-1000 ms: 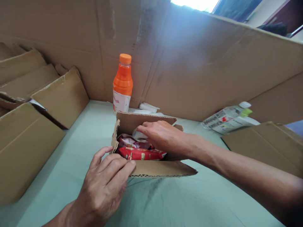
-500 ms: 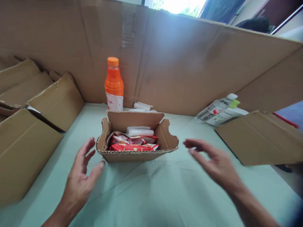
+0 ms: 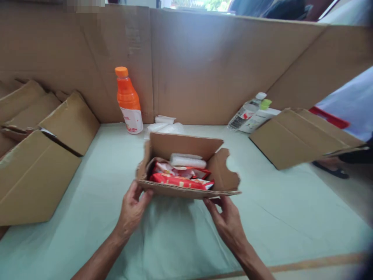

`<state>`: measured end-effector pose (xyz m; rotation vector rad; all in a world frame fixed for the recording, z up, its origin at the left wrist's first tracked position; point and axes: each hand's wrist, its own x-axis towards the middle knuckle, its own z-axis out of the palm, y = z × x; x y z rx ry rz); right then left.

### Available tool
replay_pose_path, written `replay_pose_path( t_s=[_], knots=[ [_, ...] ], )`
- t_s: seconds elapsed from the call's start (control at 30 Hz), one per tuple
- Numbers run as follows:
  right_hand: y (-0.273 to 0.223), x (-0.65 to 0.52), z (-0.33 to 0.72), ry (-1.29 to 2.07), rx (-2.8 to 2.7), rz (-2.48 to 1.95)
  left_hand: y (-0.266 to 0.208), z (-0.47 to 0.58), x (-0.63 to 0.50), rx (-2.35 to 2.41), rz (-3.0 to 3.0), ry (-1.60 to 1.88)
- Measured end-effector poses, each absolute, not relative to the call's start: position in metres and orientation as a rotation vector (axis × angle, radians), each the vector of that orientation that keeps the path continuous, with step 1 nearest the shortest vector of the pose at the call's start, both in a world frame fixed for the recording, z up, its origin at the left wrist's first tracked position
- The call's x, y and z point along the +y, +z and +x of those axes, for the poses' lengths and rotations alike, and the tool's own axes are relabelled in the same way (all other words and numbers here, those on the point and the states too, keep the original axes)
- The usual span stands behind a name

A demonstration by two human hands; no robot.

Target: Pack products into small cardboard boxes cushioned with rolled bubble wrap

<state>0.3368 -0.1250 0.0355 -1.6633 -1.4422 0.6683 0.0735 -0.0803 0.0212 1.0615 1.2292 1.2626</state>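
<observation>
A small cardboard box (image 3: 224, 171) with its top open sits between my hands. Inside lie red snack packets (image 3: 182, 181) and, behind them, a white plastic-looking roll (image 3: 188, 160). My left hand (image 3: 134, 206) grips the box at its near left corner, thumb on the front wall and fingers round the side. My right hand (image 3: 225, 217) holds the lower front near the right corner; its fingertips are partly hidden under the box.
An orange drink bottle (image 3: 128, 103) and white plastic wrap (image 3: 166, 127) stand behind the box. Cardboard boxes (image 3: 37, 177) fill the left. At right are a clear bottle (image 3: 246, 112), a white packet (image 3: 259, 119) and another carton (image 3: 297, 136). A tall cardboard wall (image 3: 204, 70) closes off the back.
Both hands have come in from the sides and taken hold of the box, which now sits slightly turned. The camera view has shifted too.
</observation>
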Motion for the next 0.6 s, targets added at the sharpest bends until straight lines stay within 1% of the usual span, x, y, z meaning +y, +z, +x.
replay_pose_path(
  t_s=[0.13,0.23,0.4,0.5,0.6],
  knots=[
    [0.027,-0.133,0.307,0.672,-1.498,-1.520,0.013,0.046,-0.099,1.364,1.050,1.267],
    [0.027,-0.136,0.316,0.661,-1.459,-1.529,0.007,0.057,-0.097,1.327,1.085,1.213],
    [0.023,-0.185,0.397,0.487,-1.180,-1.795,0.000,0.160,-0.083,1.065,1.188,1.038],
    [0.013,-0.228,0.456,0.338,-0.955,-1.909,-0.002,0.241,-0.072,0.781,1.251,0.893],
    [-0.001,-0.264,0.507,0.194,-0.853,-1.941,-0.002,0.305,-0.063,0.540,1.294,0.796]
  ],
)
